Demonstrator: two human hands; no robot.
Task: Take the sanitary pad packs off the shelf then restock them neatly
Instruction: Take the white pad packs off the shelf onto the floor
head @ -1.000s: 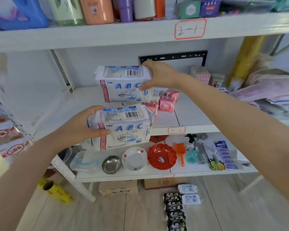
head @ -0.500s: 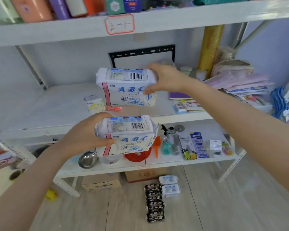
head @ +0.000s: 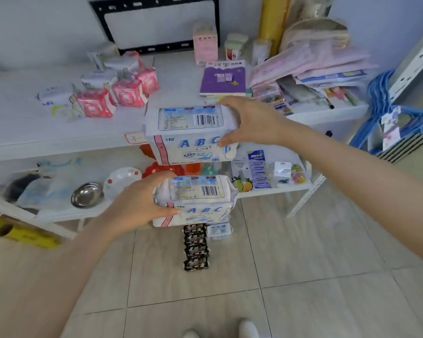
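I hold two white "ABC" sanitary pad packs in the air in front of the white shelf. My right hand grips the upper pack by its right end, level with the shelf's front edge. My left hand grips the lower pack by its left end, above the floor. On the shelf's left part sit several small pad packs, pink ones and white ones. More dark and white packs lie in a row on the floor tiles.
A purple notebook, a pink box and a heap of papers and bags fill the shelf's right side. The lower shelf holds a steel bowl, a plate and battery cards. Blue hangers hang at right.
Both hands have come down and back from the shelf with their packs. The view has tilted downward, so the top shelf is out of sight and more floor shows.
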